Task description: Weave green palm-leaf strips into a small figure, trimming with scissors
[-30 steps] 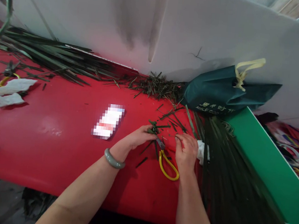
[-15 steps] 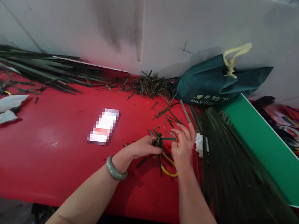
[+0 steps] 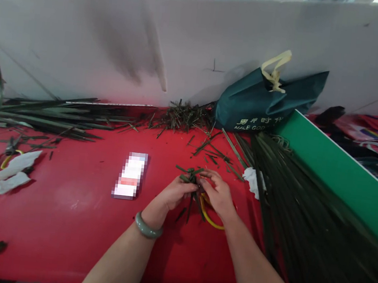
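A small knot of woven green leaf strips (image 3: pixel 190 176) sits between my two hands above the red table, with loose strip ends sticking out up, left and down. My left hand (image 3: pixel 176 193), with a grey-green bangle on its wrist, pinches the weave from the left. On the other side my right hand (image 3: pixel 216 190) is closed with its fingertips at the weave; which strip they grip is hidden. Under the right hand lies a tool with yellow looped handles (image 3: pixel 212 220), likely scissors, partly covered by the hand and the strips.
A lit phone (image 3: pixel 130 176) lies left of my hands. Long dark leaves (image 3: pixel 290 206) spread along the right beside a green board (image 3: pixel 334 170). Behind are leaf scraps (image 3: pixel 186 116) and a dark green bag (image 3: pixel 243 106). Scissors (image 3: pixel 12 147) and white tissue (image 3: pixel 13 172) lie left.
My right hand has come in from the right, where it drew out a strip, to the weave. The view has tilted upward, showing the partition's top and heads behind it.
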`<control>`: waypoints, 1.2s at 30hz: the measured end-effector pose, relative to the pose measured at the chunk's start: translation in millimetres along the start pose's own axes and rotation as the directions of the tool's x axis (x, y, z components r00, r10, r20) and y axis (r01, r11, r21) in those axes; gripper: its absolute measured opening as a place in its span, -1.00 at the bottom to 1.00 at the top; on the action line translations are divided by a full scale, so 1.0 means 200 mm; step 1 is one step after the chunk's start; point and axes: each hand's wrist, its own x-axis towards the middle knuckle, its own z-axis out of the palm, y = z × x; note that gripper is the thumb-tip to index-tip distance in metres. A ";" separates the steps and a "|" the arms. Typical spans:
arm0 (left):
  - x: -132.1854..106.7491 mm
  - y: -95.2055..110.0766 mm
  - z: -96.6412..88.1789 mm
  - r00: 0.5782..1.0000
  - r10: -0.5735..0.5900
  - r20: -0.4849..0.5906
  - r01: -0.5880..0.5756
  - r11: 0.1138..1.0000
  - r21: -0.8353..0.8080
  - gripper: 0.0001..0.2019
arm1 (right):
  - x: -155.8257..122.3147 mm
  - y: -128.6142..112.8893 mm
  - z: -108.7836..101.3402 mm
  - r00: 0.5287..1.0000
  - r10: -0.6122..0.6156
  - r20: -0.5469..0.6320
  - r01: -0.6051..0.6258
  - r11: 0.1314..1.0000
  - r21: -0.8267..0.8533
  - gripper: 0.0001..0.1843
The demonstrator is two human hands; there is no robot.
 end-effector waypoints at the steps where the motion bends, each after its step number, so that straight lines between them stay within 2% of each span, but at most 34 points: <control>1: 0.00 -0.01 0.00 1.000 -0.018 0.018 0.018 1.000 0.008 -0.82 | 0.00 0.00 0.00 1.000 0.010 0.004 -0.010 0.999 0.039 -0.80; 5: 0.02 -0.02 -0.01 0.999 -0.007 -0.035 0.010 0.997 0.082 -0.87 | -0.01 0.00 0.00 0.999 0.054 -0.007 -0.053 0.993 0.110 -0.83; 10: 0.05 -0.04 0.00 0.974 0.182 -0.138 -0.168 0.980 0.108 -0.73 | -0.01 -0.02 0.01 0.988 0.067 -0.137 -0.064 0.998 0.025 -0.82; 13: 0.05 -0.05 0.02 0.952 0.232 -0.200 -0.218 0.972 0.093 -0.66 | -0.02 -0.03 0.02 0.983 0.087 -0.163 -0.087 0.996 0.004 -0.82; 16: 0.04 -0.04 0.05 0.953 0.261 -0.153 -0.251 0.964 0.084 -0.63 | -0.01 -0.02 0.03 0.983 0.126 -0.136 -0.118 0.991 0.066 -0.83; 21: 0.03 -0.02 0.05 0.961 0.278 -0.006 -0.270 0.939 0.213 -0.68 | 0.00 0.01 0.03 0.962 0.243 -0.125 -0.198 0.935 0.294 -0.78; 28: 0.03 -0.02 0.04 0.974 0.225 0.007 -0.220 0.946 0.238 -0.71 | 0.00 0.04 0.03 0.969 0.218 -0.117 -0.198 0.966 0.164 -0.75; 36: 0.04 -0.03 0.03 0.963 0.266 0.043 -0.267 0.922 0.281 -0.72 | 0.01 0.05 0.01 0.979 0.195 -0.052 -0.187 0.975 0.123 -0.77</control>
